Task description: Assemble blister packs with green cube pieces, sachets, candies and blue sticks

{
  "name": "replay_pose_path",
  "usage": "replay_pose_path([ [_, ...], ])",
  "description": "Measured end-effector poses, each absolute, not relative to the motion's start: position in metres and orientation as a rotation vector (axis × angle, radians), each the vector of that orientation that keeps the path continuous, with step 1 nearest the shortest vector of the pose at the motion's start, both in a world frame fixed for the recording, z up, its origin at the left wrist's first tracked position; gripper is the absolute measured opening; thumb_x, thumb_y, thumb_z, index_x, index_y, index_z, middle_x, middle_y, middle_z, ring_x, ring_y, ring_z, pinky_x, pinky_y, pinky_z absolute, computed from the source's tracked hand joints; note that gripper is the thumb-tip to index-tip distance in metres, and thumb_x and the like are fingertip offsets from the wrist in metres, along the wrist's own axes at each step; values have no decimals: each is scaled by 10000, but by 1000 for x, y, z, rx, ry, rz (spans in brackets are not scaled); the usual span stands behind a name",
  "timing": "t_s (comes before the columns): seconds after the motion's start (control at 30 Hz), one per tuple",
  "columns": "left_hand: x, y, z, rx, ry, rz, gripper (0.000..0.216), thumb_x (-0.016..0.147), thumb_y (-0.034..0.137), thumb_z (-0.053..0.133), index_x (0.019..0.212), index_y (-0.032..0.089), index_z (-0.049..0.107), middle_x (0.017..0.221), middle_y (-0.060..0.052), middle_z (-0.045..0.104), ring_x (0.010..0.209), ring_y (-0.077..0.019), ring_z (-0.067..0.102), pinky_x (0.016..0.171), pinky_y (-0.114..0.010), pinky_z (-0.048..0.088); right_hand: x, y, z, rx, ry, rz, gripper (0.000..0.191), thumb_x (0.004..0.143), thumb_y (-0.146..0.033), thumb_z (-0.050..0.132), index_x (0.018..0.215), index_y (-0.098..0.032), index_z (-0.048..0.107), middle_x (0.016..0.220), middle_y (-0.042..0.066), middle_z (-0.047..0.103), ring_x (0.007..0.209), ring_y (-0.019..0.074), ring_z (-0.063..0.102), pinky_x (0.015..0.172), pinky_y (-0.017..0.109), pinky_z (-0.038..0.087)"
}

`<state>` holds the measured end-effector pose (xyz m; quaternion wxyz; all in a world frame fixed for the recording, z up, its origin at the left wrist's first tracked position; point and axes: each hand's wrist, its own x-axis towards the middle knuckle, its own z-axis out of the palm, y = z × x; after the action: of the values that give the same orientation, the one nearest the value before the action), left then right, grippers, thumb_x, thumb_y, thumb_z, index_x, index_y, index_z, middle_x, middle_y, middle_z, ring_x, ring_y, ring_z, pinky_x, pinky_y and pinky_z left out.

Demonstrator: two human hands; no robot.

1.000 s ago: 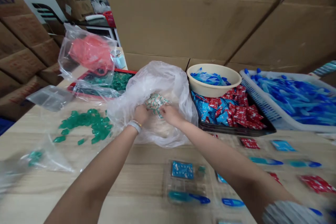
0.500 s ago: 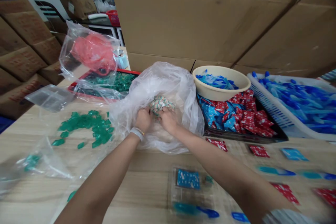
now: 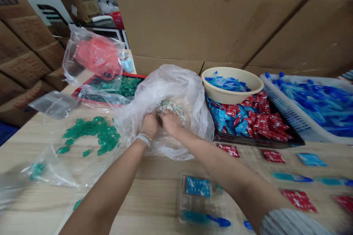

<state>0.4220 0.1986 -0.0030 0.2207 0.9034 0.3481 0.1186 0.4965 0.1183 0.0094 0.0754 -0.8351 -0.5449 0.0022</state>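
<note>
Both my hands reach into a large clear plastic bag (image 3: 176, 84) lying open on the wooden table (image 3: 154, 187). My left hand (image 3: 149, 123) and my right hand (image 3: 168, 122) are closed side by side around a heap of small white, green and red sachets (image 3: 172, 108) inside the bag. A pale band sits on my left wrist. The fingertips are buried among the sachets.
Loose green pieces (image 3: 92, 134) lie left of the bag. A red tray (image 3: 82, 97) with green pieces and a bag of pink stuff (image 3: 95, 55) stands behind. A cream bowl (image 3: 231, 86), a black tray of red and blue packets (image 3: 250, 121) and a white basket (image 3: 311, 102) stand right. Clear cases (image 3: 198, 198) lie near me. Cardboard boxes (image 3: 220, 25) wall the back.
My hands have drawn closer together on the sachet heap and gathered it tighter. The view has shifted slightly.
</note>
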Motion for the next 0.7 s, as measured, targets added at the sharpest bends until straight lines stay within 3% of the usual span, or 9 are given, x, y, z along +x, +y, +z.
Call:
replay_pose_path([
  [0.13,409,198,7,2406,882,305,235,723,125,451,860,103,640,835,-97,653,758,-174,585,685,-255,440,499,112,11,-2409,-1591,17,218,811,-186,409,853,-169,621,895,79,587,854,197,504,728,292,341],
  [0.33,396,195,5,2329,761,96,228,724,161,483,859,137,665,794,-51,674,742,-169,598,691,-259,445,512,83,23,-2253,-1592,337,149,744,-123,469,746,-160,614,725,20,593,681,119,506,618,202,338],
  [0.5,393,191,0,2436,633,125,296,725,101,461,956,129,643,938,-78,663,860,-181,592,785,-277,430,510,68,21,-2298,-1634,429,199,717,-72,446,701,-155,626,678,24,595,652,120,503,601,203,332],
  [0.7,391,189,5,2493,614,117,307,728,89,458,977,128,634,939,-83,653,853,-183,584,775,-275,428,505,76,9,-2219,-1576,413,187,719,-75,456,730,-151,627,732,30,617,699,121,525,639,202,355],
])
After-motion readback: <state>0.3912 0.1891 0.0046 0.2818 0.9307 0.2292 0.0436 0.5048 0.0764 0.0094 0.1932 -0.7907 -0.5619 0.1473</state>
